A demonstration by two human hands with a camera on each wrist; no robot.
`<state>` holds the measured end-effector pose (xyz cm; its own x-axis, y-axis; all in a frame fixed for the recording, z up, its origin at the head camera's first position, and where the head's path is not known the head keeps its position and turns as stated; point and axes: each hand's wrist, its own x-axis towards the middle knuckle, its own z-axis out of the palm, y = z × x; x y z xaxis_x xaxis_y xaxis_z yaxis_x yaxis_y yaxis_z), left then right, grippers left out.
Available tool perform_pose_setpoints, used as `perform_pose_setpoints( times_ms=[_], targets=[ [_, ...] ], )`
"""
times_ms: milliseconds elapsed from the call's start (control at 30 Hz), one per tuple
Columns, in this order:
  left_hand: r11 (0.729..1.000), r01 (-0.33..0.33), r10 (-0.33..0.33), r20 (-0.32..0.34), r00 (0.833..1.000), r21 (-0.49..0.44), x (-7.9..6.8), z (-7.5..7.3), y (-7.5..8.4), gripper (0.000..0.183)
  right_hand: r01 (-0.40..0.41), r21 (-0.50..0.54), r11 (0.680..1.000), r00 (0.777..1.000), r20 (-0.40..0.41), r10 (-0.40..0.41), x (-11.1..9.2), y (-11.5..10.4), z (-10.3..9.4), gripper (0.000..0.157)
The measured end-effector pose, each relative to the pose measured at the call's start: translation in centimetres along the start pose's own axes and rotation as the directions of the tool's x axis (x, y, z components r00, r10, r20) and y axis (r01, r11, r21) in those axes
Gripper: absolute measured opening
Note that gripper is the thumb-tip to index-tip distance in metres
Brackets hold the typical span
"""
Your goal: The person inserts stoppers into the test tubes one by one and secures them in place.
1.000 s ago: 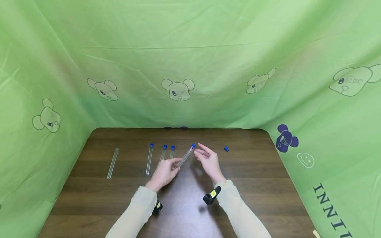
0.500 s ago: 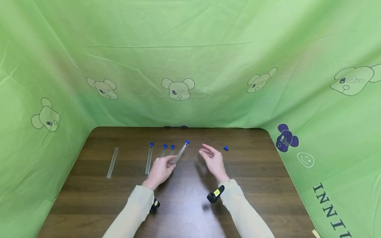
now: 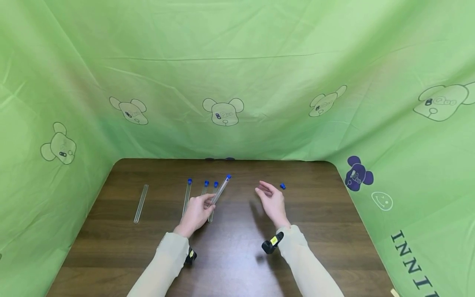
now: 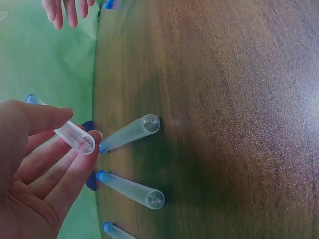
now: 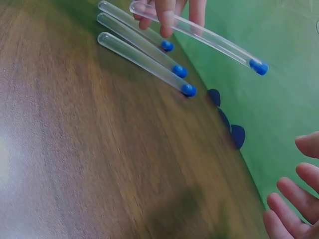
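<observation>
A clear test tube (image 3: 221, 189) with a blue stopper in its upper end is pinched between the thumb and fingers of my left hand (image 3: 195, 212). It tilts up to the right, raised above the table, as the right wrist view also shows. Beneath and beside that hand lie three stoppered test tubes, one of them (image 5: 144, 63) in the middle of the row. My right hand (image 3: 273, 206) holds nothing; its fingers are relaxed and spread above the table. Just beyond its fingers lies a loose blue stopper (image 3: 283, 186).
An unstoppered test tube (image 3: 141, 204) lies apart at the left of the brown wooden table (image 3: 237, 264). Green printed cloth (image 3: 237, 74) hangs close behind the table and along both sides.
My left hand has carried the stoppered tube leftward, over the lying tubes. My right hand has drawn away from its stopper end and moved right, toward the loose stopper.
</observation>
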<state>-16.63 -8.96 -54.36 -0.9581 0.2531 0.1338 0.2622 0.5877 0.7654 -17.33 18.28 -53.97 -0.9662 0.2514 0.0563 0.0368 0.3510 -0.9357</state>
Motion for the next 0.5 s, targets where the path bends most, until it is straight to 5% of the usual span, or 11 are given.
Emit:
perform_pose_setpoints(
  times_ms=[500],
  targets=[
    [0.999,0.037,-0.034,-0.074,0.997,0.03,0.0,-0.7,-0.8,0.037,-0.025,-0.158,0.987,0.998,-0.053,0.016,1.0,0.9,-1.9,0.042]
  ],
)
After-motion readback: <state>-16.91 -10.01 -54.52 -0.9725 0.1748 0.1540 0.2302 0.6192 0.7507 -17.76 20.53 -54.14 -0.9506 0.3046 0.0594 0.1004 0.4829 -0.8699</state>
